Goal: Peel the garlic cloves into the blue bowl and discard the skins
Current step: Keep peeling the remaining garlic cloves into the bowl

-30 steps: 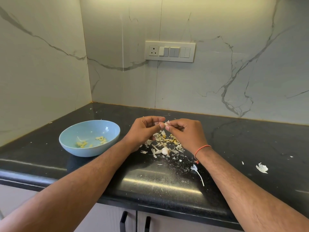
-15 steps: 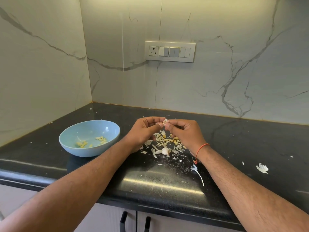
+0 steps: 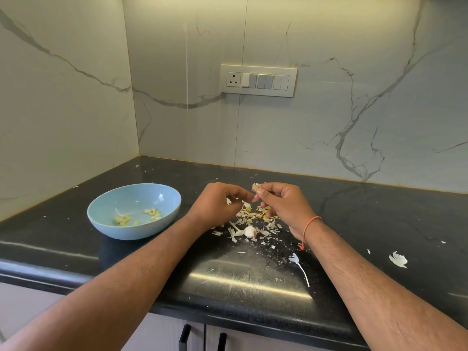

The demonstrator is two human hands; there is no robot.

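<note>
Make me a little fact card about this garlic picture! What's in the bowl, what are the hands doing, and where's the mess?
bowl: blue bowl on the black counter, left of the hands, with a few peeled yellowish pieces inside
right hand: pinches a garlic clove
left hand: fingers curled, fingertips at the clove
mess: pile of skins under the hands
extra: small whitish garlic piece in the pile; one loose skin far right
</note>
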